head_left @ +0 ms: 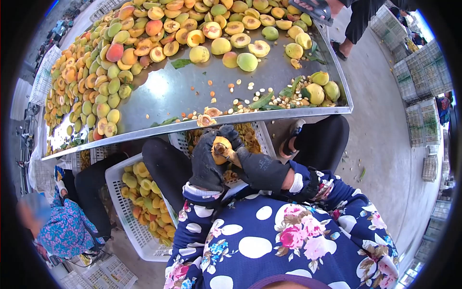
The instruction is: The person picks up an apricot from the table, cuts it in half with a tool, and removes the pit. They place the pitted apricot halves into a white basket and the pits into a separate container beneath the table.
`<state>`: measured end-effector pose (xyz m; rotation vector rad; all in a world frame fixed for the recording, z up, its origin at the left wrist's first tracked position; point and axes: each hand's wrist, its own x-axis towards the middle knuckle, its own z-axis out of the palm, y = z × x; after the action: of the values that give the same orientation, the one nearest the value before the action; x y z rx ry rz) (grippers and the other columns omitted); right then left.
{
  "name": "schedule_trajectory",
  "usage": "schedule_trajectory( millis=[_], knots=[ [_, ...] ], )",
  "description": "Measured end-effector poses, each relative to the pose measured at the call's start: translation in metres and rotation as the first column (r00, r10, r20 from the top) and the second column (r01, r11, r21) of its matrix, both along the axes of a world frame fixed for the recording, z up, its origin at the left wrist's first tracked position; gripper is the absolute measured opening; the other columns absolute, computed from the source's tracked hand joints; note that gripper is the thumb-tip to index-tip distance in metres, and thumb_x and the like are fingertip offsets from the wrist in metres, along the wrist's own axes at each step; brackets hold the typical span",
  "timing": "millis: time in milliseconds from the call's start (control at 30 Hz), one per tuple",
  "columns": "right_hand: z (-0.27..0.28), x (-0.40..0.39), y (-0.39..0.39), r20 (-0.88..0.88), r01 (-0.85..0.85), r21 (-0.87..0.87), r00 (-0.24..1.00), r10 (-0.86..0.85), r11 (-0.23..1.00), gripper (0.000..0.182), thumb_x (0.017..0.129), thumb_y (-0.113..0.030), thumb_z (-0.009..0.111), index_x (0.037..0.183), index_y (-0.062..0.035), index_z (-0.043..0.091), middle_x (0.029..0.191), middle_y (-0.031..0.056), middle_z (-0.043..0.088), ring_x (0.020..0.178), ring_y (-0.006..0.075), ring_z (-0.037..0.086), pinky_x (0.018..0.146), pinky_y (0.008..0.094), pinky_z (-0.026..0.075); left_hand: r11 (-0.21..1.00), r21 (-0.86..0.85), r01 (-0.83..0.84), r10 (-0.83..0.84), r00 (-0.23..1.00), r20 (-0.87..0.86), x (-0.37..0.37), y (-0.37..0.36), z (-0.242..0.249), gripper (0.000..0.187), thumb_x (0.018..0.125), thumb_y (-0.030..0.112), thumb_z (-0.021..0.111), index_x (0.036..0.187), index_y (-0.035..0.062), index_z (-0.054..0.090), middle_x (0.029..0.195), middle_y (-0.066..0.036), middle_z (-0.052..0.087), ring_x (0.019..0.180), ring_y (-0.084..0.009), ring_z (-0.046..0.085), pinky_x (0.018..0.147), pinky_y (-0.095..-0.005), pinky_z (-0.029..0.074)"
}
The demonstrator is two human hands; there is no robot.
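Both my hands wear dark gloves and meet just below the edge of a steel table [192, 91]. My left hand [206, 161] cups a yellow-orange apricot [219, 150]. My right hand [250, 159] presses on the same fruit from the right, with its fingers over the top. I cannot tell whether the right hand holds a tool. Under the hands a white crate [263, 137] holds orange fruit halves.
Whole and halved apricots [110, 72] are heaped on the table, with pits and leaves [260, 98] near its front edge. A white crate of yellow halves [139, 202] stands at lower left. Another person [57, 226] sits left; someone's legs [356, 24] stand beyond. Stacked crates [418, 77] line the right.
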<state>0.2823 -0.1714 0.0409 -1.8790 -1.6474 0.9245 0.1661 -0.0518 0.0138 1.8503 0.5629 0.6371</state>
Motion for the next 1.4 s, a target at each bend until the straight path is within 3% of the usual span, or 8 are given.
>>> schedule_trajectory(
  millis=[300,533,833,900,1267,1333,1367,1400],
  knots=[
    [-0.004,-0.008,0.004,-0.056,0.087,0.107,0.995,-0.082,0.99,0.024,0.083,-0.015,0.051,0.096,0.0036,0.043,0.07,0.0214,0.056,0.057,0.0364,0.057,0.048,0.0441,0.044,0.61,-0.787,0.094,0.278,0.904,0.323,0.009,-0.005,-0.015,0.027,0.087,0.009,0.047,0.111,-0.0012,0.052,0.103,-0.014,0.059,0.091,-0.0225,0.06,0.082,-0.032,0.049],
    [-0.014,-0.006,0.009,-0.011,0.105,0.095,0.995,-0.104,0.99,0.023,0.08,-0.011,0.05,0.098,0.0028,0.044,0.073,0.0212,0.056,0.063,0.0373,0.057,0.054,0.044,0.045,0.532,-0.839,0.111,0.389,0.848,0.359,0.021,-0.01,0.004,0.032,0.091,0.013,0.04,0.115,-0.0075,0.045,0.108,-0.018,0.055,0.096,-0.0261,0.058,0.085,-0.0372,0.05],
    [-0.024,-0.001,0.01,-0.087,0.044,0.063,0.995,-0.039,0.997,0.035,0.081,-0.017,0.057,0.101,0.0049,0.04,0.064,0.0229,0.056,0.06,0.0393,0.058,0.049,0.0447,0.043,0.724,-0.689,-0.021,0.301,0.909,0.289,0.014,-0.008,-0.01,0.028,0.087,0.009,0.043,0.11,-0.0046,0.05,0.103,-0.016,0.057,0.092,-0.0252,0.059,0.082,-0.0353,0.05],
    [-0.018,0.003,0.008,-0.181,-0.016,0.029,0.983,0.021,0.999,0.03,0.079,-0.014,0.055,0.098,0.0063,0.043,0.072,0.0244,0.057,0.069,0.0397,0.058,0.058,0.044,0.045,0.959,0.255,-0.123,0.123,0.992,0.017,0.004,0.001,-0.008,0.025,0.081,0.005,0.05,0.104,-0.0005,0.056,0.095,-0.013,0.061,0.087,-0.0227,0.061,0.074,-0.0313,0.05],
    [-0.001,0.015,0.003,-0.355,-0.066,-0.117,0.935,0.02,0.991,0.027,0.082,-0.018,0.052,0.098,0.0024,0.043,0.077,0.0226,0.056,0.064,0.0344,0.057,0.058,0.041,0.046,0.999,0.031,0.013,-0.015,0.998,0.067,0.008,-0.001,-0.019,0.026,0.073,0.005,0.057,0.099,0.0018,0.059,0.096,-0.011,0.063,0.082,-0.0241,0.063,0.076,-0.0328,0.049],
    [0.008,0.015,0.005,-0.433,-0.062,-0.149,0.901,-0.009,0.987,0.026,0.082,-0.017,0.052,0.099,0.0007,0.044,0.075,0.019,0.056,0.057,0.0301,0.057,0.052,0.0392,0.047,0.346,-0.92,0.183,0.305,0.906,0.295,0.012,-0.007,-0.015,0.025,0.085,0.007,0.047,0.109,0.0003,0.053,0.1,-0.011,0.061,0.089,-0.0219,0.06,0.081,-0.0307,0.048],
    [0.02,0.018,0.007,-0.642,-0.093,-0.323,0.753,-0.146,0.942,0.023,0.082,-0.016,0.051,0.098,-0.0006,0.044,0.072,0.0146,0.054,0.052,0.0243,0.055,0.046,0.0347,0.045,0.346,-0.92,0.184,0.303,0.906,0.296,0.01,-0.006,-0.015,0.025,0.085,0.007,0.047,0.109,0.0003,0.053,0.1,-0.011,0.061,0.089,-0.0219,0.06,0.081,-0.0307,0.048],
    [0.027,0.019,0.007,-0.773,-0.171,-0.472,0.553,-0.312,0.865,0.021,0.083,-0.015,0.05,0.098,-0.0018,0.045,0.07,0.0101,0.053,0.048,0.0186,0.053,0.04,0.0302,0.044,0.901,-0.434,-0.021,0.138,0.961,0.24,0.007,-0.005,-0.016,0.023,0.086,0.009,0.047,0.106,0.0001,0.055,0.099,-0.01,0.061,0.088,-0.0224,0.061,0.081,-0.0306,0.048]
  ],
)
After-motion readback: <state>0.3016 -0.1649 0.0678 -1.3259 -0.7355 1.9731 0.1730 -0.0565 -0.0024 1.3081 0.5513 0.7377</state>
